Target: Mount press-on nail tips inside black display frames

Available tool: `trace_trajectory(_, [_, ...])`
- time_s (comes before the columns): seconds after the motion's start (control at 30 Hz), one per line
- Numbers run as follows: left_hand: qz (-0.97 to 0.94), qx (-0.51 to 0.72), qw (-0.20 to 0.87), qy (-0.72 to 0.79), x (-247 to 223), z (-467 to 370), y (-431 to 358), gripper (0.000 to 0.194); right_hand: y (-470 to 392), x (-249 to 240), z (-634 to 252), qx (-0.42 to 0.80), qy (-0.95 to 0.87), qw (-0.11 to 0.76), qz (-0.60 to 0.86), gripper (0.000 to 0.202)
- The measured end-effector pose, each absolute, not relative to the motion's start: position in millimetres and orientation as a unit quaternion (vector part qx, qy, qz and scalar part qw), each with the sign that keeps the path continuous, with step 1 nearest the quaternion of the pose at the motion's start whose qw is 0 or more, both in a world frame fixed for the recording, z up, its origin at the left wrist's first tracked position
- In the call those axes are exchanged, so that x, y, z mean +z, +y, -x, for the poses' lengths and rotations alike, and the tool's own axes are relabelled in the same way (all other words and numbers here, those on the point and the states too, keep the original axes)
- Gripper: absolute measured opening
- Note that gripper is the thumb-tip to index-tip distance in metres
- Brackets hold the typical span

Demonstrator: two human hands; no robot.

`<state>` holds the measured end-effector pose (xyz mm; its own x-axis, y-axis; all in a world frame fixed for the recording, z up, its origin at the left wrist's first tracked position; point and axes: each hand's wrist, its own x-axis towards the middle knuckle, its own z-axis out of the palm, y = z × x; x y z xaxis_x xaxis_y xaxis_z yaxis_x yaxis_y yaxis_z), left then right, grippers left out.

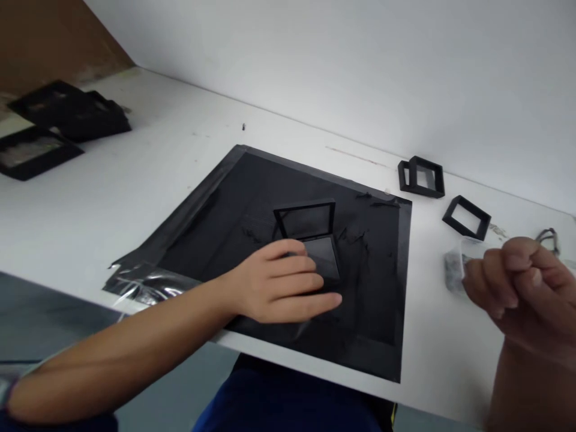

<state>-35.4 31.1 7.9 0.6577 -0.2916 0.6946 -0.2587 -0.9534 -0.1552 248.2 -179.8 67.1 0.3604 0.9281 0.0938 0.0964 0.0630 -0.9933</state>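
The white table [153, 144] spans the view, with a black mat [369, 300], its edges taped, laid over the middle. A heap of black frames [94, 117] occupies the far left. The left hand [279, 282] extends palm down over the mat, its fingers loosely spread and the forefinger bent beside the hinged black case [324, 255]; whether it grips the case cannot be told. The right hand [522, 288] is raised at the right, fingers curled and thumb drawn in against them; anything small within is not visible. The case lies on the mat, one leaf flat and the other propped up behind it; the step in hand appears to be work on this opened piece, and the next move would call for a steadying left hand and a fine right-hand pinch. Beyond lie two overlapping frames [429, 191], a single frame [463, 230], a clear tub [454, 273] and a dark cord [555, 241].
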Motion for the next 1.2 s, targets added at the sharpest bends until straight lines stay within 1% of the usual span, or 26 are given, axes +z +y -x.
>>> trace_trajectory(0.07, [0.922,-0.346,-0.002,0.175,3.2,36.1,25.5,0.011,-170.8,63.6,-223.5,0.42,-0.425,0.619,0.509,0.007])
trace_trajectory(0.13, [0.936,-0.3,-0.038,0.179,-1.8,35.2,22.3,0.016,-166.0,58.3,-205.0,0.453,-0.397,0.64,0.477,0.006])
trace_trajectory(0.23, [0.961,-0.213,-0.109,0.138,-10.4,32.4,22.8,0.035,-162.8,49.9,-188.7,0.45,-0.353,0.657,0.491,0.008])
trace_trajectory(0.33, [0.968,-0.132,-0.191,0.093,-19.6,31.0,27.1,0.057,-160.3,43.7,-181.5,0.441,-0.345,0.656,0.506,0.009])
trace_trajectory(0.47, [0.962,-0.076,-0.254,0.06,-25.6,31.8,31.6,0.067,-161.0,39.1,-177.9,0.448,-0.375,0.645,0.493,0.009])
trace_trajectory(0.63, [0.956,-0.039,-0.287,0.052,-18.6,30.7,34.0,0.07,-166.4,35.3,-177.7,0.456,-0.406,0.629,0.481,0.012])
trace_trajectory(0.77, [0.939,-0.025,-0.342,0.038,-9.6,26.6,32.3,0.068,-164.1,31.2,-178.0,0.473,-0.415,0.619,0.47,0.008])
trace_trajectory(0.87, [0.918,-0.031,-0.393,0.041,-6.6,21.6,25.1,0.075,-157.7,26.5,-177.4,0.457,-0.402,0.616,0.5,0.007])
trace_trajectory(0.93, [0.902,-0.029,-0.427,0.061,-5.9,17.8,17.5,0.082,-153.6,22.5,-177.0,0.445,-0.384,0.618,0.522,0.008])
trace_trajectory(1.0, [0.883,-0.024,-0.459,0.095,-5.6,14.5,9.4,0.084,-151.5,18.0,-177.4,0.438,-0.368,0.615,0.542,0.008])
trace_trajectory(1.07, [0.866,-0.021,-0.483,0.129,-5.7,12.5,2.4,0.081,-151.6,13.8,-178.5,0.433,-0.36,0.599,0.57,0.009])
trace_trajectory(1.13, [0.862,-0.035,-0.481,0.157,-6.7,11.9,-1.8,0.075,-152.3,11.2,-179.5,0.429,-0.353,0.574,0.602,0.01])
trace_trajectory(1.2, [0.876,-0.101,-0.431,0.191,-7.9,12.5,-2.7,0.057,-151.3,10.9,-179.1,0.425,-0.352,0.547,0.629,0.012])
